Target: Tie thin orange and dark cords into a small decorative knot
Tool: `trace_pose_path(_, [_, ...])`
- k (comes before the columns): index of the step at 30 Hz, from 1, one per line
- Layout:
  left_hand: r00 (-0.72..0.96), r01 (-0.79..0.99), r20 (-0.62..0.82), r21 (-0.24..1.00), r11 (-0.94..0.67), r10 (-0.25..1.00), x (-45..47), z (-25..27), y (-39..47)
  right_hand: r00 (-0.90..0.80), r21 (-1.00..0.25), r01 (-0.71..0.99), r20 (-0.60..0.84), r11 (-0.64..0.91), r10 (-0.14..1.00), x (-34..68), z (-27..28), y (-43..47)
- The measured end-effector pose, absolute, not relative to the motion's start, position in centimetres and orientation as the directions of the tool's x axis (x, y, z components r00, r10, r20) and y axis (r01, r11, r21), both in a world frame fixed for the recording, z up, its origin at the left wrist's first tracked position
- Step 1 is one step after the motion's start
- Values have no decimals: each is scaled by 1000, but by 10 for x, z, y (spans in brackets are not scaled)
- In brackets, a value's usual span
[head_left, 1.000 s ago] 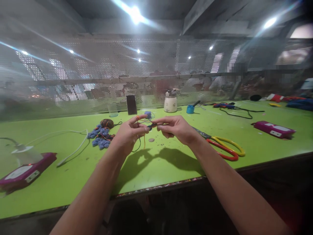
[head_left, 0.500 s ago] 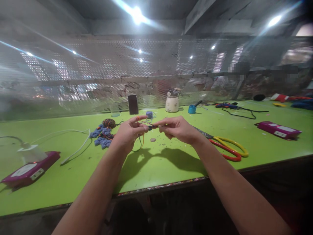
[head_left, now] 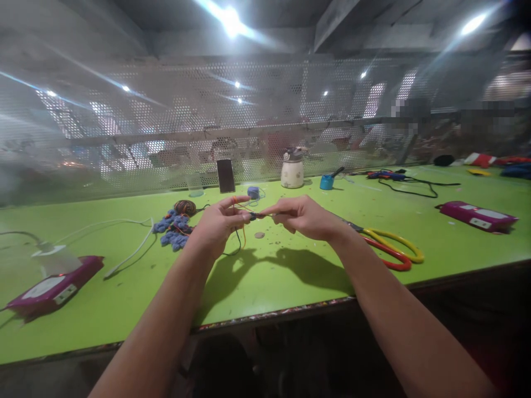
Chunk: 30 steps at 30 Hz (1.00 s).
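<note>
My left hand pinches a small dark piece of crochet between thumb and fingers. Orange yarn is looped over its raised index finger, and a yarn tail hangs below. Facing it, my right hand grips a thin crochet hook, its tip at the crochet piece; most of the hook is hidden by the fingers. Left of my hands lie blue crocheted pieces beside a dark multicoloured yarn ball. A small blue yarn ball sits behind my hands.
Large scissors with red and yellow handles lie by my right forearm. Purple power strips stand at both sides, with a white cable at left. A phone, a white jar and a blue pot line the back.
My right index finger has stretched a little further towards the crochet piece. My left hand keeps nearly the same hold, and the view has shifted slightly.
</note>
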State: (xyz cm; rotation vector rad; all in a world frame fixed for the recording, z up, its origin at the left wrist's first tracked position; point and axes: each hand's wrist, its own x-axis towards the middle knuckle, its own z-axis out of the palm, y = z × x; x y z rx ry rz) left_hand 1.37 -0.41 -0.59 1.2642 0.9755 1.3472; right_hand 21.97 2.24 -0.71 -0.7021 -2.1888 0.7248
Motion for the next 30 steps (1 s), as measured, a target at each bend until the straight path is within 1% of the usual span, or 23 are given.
trace_pose_path(3, [47, -128, 178, 977, -171, 983, 14, -6, -4, -613, -622, 315, 443, 716, 654, 221, -6, 22])
trace_pose_path(5, [43, -126, 178, 977, -171, 983, 14, -6, -5, -614, -611, 333, 438, 718, 657, 221, -6, 22])
trace_pose_path(10, [39, -136, 182, 975, -176, 982, 14, -6, -5, -588, -675, 295, 430, 676, 686, 219, -8, 23])
trace_pose_path(19, [31, -144, 204, 970, -197, 979, 16, -3, -8, -562, -702, 236, 465, 672, 684, 217, -8, 20])
trace_pose_path(24, [36, -134, 227, 966, -220, 973, 15, -3, -8, -568, -754, 188, 439, 629, 696, 218, -10, 22])
trace_pose_path(30, [56, -150, 249, 959, -238, 967, 17, -3, -8, -532, -801, 143, 433, 581, 728, 216, -9, 20])
